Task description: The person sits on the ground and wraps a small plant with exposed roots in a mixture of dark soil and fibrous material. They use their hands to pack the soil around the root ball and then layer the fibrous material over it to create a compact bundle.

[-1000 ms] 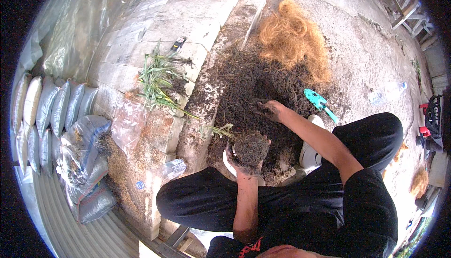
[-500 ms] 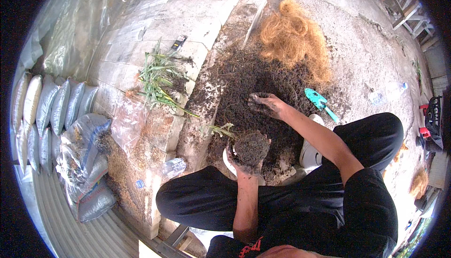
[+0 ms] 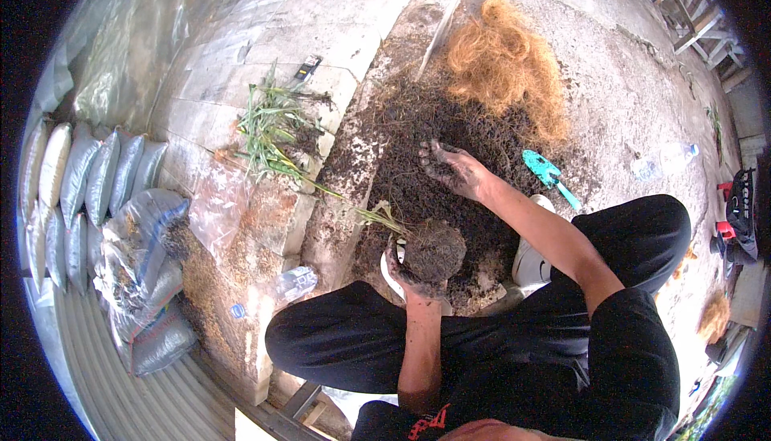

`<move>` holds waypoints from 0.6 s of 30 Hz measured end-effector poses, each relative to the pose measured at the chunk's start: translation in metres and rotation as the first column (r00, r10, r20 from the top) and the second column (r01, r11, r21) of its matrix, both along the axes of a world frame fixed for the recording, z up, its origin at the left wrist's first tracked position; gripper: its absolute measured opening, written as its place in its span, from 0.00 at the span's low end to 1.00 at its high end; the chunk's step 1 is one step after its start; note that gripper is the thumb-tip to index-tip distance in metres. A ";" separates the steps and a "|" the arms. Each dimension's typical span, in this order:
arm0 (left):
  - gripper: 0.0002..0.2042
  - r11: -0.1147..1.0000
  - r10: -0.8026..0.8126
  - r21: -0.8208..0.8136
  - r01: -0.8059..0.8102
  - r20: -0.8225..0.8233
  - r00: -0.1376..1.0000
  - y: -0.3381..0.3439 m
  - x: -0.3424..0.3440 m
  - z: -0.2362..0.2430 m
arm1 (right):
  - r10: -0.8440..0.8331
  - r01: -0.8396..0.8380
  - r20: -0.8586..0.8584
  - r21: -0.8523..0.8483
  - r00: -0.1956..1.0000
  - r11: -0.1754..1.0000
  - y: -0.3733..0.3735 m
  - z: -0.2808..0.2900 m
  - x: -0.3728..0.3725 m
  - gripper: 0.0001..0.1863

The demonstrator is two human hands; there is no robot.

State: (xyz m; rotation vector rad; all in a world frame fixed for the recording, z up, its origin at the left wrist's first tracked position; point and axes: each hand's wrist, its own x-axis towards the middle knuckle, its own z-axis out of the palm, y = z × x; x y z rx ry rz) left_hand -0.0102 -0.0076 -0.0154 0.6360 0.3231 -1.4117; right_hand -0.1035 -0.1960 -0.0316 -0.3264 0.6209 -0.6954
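Cradling a round, dark brown clump of soil matted with fine roots [image 3: 435, 255], my left hand [image 3: 411, 279] curls around it from below and from its left side, above the front of the dark soil heap and close to my folded legs. A tuft of narrow, pale green leaves [image 3: 380, 218] sticks out from behind the clump toward the upper left. My right hand [image 3: 454, 169] is well apart from the clump, farther out over the middle of the loose, nearly black soil heap [image 3: 494, 200]; its palm is turned up, and its soil-smeared fingers are spread wide and slightly bent. I cannot tell whether any loose soil rests in that palm. Beyond the heap, touching its far edge, lies a tangled mass of orange-brown coir fibre [image 3: 510, 55]. To the right, a turquoise hand trowel [image 3: 543, 168] lies just beside the soil, near my white shoe [image 3: 530, 258]. On the pale concrete slabs to the left, a loose bunch of long green leafy plants [image 3: 273, 129] is spread out, with a crumpled clear plastic sheet [image 3: 218, 214] near it and a clear plastic bottle [image 3: 295, 282] lying closer to my knee.
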 end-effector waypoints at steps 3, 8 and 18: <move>0.36 0.997 -0.023 -0.079 0.015 -0.096 0.995 0.003 -0.004 0.007 | 0.107 -0.101 0.054 -0.108 0.993 0.989 -0.007 -0.013 -0.003 0.18; 0.36 0.862 -0.117 -0.506 0.035 -0.132 0.984 0.006 -0.001 -0.005 | 0.179 -0.159 0.094 -0.193 0.979 0.968 -0.003 -0.009 0.003 0.19; 0.34 0.852 -0.096 -0.522 0.030 -0.100 0.990 0.003 0.002 0.014 | 0.043 -0.065 0.140 0.150 0.989 0.987 0.007 0.065 0.000 0.19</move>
